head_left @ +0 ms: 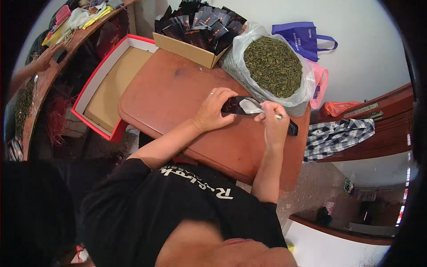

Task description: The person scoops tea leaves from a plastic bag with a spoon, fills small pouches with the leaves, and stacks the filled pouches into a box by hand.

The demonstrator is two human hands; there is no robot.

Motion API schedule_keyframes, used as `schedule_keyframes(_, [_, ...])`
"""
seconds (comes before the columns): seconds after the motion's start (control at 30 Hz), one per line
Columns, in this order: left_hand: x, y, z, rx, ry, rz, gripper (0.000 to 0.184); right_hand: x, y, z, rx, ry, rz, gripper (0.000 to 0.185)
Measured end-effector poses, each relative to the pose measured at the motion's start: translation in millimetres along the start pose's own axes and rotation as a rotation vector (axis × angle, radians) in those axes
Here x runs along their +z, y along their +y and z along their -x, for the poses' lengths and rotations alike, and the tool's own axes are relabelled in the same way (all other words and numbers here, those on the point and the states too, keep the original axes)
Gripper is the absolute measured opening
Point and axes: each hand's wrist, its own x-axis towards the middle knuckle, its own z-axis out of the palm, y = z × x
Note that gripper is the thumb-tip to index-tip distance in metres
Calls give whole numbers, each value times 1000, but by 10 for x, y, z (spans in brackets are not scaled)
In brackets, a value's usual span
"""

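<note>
Left hand [217, 109]: holds a packet [230, 106].
Right hand [275, 118]: holds a spoon [250, 106] at the packet's end.
Bag [236, 66]: leaves [272, 66] inside, on desk [178, 89].

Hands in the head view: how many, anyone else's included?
3. The left hand holds a black pouch; the right hand holds a spoon against it; another person's hand is at upper left. More may be hidden.

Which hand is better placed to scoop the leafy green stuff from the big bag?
Probably the right hand: it already holds the spoon, close to the plastic bag of leafy green stuff. The left hand looks busy holding the black packet.
</note>
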Motion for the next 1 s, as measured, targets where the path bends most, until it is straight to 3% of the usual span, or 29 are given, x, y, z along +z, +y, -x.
schedule_keyframes(0.1, [3, -18, -14, 2, 5, 6, 56, 42, 73, 50, -128, -110, -58, 10])
schedule_keyframes(0.23, [-5, -22, -24, 13, 26, 0, 56, 80, 24, 102, -294, -104, 126, 12])
schedule_keyframes(0.33, [-22, 18, -30, -9, 23, -27, 56, 96, -140, 182, -452, -86, 419, 17])
schedule_keyframes(0.43, [-37, 63, -6, -30, -1, -43, 54, 95, -210, 228, -470, -104, 639, 22])
schedule_keyframes(0.63, [-24, 76, -10, 17, -20, 21, 45, 29, 37, 48, -85, -76, 178, 21])
schedule_keyframes(0.83, [-22, -8, -25, -24, 15, 63, 45, 45, -18, 81, -144, -109, 148, 18])
schedule_keyframes(0.93, [-15, -50, -16, -50, 45, 97, 45, 89, -48, 58, -470, -189, 207, 13])
schedule_keyframes(1.0, [-7, -50, -9, -70, 48, 120, 46, 79, -96, 94, -430, -187, 265, 10])
